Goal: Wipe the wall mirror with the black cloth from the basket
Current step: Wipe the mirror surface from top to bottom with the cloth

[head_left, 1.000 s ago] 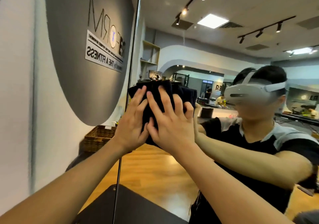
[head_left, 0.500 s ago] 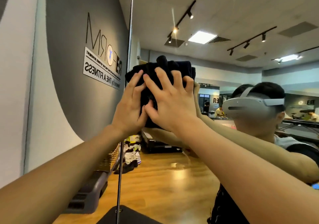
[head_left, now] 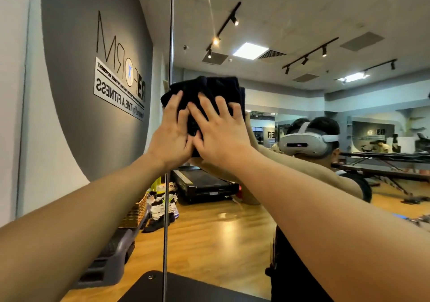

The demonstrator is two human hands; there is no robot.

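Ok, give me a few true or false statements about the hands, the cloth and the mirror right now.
1. Both hands press the black cloth flat against the wall mirror. True.
2. The left hand hangs idle at the person's side. False: it lies on the cloth beside the right hand.
3. The cloth is white. False: it is black.
4. The cloth sits next to the vertical seam between mirror panels. True.

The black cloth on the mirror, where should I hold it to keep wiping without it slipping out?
Probably by its bunched upper fold, coming from the front. The black cloth is wadded against the wall mirror, with your left hand and right hand pressing it flat-fingered; curling your fingertips over that thick top edge should pin it.
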